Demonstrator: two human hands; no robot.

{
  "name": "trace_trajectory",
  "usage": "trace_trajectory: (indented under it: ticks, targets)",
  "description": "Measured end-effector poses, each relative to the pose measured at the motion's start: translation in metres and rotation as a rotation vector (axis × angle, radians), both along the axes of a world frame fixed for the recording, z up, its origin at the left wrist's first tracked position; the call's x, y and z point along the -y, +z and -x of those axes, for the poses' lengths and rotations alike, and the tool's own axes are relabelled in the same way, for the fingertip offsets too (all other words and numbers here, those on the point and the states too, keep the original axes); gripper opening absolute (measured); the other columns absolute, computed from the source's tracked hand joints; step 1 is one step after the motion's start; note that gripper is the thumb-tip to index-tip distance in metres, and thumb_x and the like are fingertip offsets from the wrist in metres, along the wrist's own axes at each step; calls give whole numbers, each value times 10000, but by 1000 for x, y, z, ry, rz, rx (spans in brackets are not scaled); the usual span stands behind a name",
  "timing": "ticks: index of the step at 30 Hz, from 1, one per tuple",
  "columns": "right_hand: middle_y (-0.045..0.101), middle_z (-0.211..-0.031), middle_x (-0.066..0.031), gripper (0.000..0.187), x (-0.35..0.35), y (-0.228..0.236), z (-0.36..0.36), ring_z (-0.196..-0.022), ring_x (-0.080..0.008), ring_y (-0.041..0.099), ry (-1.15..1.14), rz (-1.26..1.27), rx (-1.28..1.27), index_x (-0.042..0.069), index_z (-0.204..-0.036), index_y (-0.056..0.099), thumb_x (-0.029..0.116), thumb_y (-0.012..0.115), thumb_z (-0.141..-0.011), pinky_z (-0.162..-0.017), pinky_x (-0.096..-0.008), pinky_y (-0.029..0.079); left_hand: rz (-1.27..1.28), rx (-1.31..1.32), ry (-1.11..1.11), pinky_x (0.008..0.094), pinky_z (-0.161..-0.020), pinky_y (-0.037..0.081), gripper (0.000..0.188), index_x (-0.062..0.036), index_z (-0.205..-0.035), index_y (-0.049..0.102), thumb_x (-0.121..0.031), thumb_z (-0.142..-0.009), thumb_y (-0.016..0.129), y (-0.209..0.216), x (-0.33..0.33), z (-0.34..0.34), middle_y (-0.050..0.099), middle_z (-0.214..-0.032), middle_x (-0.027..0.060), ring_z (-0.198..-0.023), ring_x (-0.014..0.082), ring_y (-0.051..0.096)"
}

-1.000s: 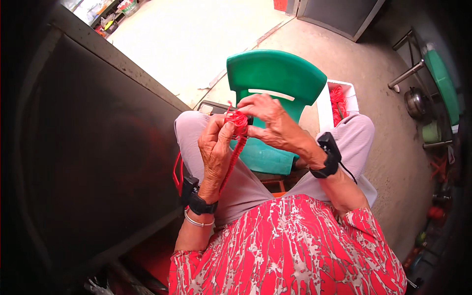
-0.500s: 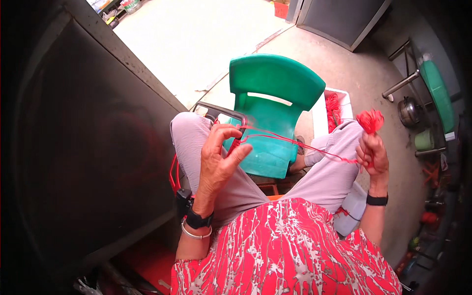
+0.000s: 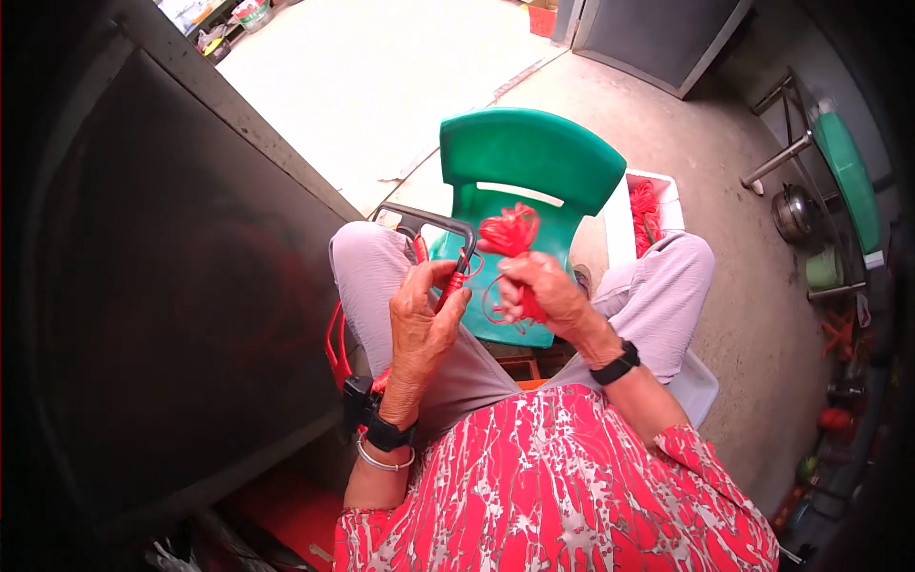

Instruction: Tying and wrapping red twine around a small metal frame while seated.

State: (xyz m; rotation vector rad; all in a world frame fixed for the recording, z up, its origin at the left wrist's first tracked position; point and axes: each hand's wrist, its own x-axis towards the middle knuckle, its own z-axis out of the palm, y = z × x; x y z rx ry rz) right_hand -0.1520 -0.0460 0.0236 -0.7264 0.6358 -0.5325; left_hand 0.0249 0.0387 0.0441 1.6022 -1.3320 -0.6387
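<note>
In front of the green plastic chair (image 3: 529,148), my left hand (image 3: 422,310) pinches one leg of a black tubular frame (image 3: 431,218) near its bent corner. Red cord (image 3: 456,282) is wound round that leg at my fingertips. My right hand (image 3: 548,294) is closed round a bundle of red cord (image 3: 509,231), whose looped tuft sticks out above the fist. More loops hang below it, and a slack strand curls between the two hands. The frame's lower part is hidden by my left hand and leg.
A white box (image 3: 621,224) of red cord stands beyond my right knee. A dark panel (image 3: 191,286) rises close on my left. On the right are a green-seated metal stool (image 3: 843,181), a steel pot (image 3: 793,214) and a green container (image 3: 823,272).
My right hand has swung in from the far right to beside the frame, bringing the cord bundle along. The strand, stretched taut before, is now slack. My left hand stays at the frame's leg.
</note>
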Motion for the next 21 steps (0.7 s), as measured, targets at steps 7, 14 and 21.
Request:
trace_trajectory:
  ticks: [7,14,21]
  targets:
    - [420,-549,11,296,-25,-12,-3,-454,-111,443,52,-258,89,-4,-1116,574,250,464,-1009,-461,-298,448,-52,-170,42,250,-793,485,310,-10,-1084,644,-61,-802,763,1,-2,-2,683,-936,57,-870,103,613]
    - [350,-491,32,347,-22,-8,12,-399,-87,393,70,-339,266,-40,-1209,543,222,449,-1002,-392,-267,418,-24,-279,-13,256,-789,483,299,29,-1073,634,-34,-802,742,7,4,-7,660,-929,72,-864,123,613]
    - [297,-496,51,366,-12,-22,10,-404,-73,388,62,-368,331,-22,-1273,509,211,470,-993,-393,-260,422,-59,-197,-10,244,-816,479,309,22,-1071,656,-59,-798,774,6,6,-9,682,-947,53,-887,103,612]
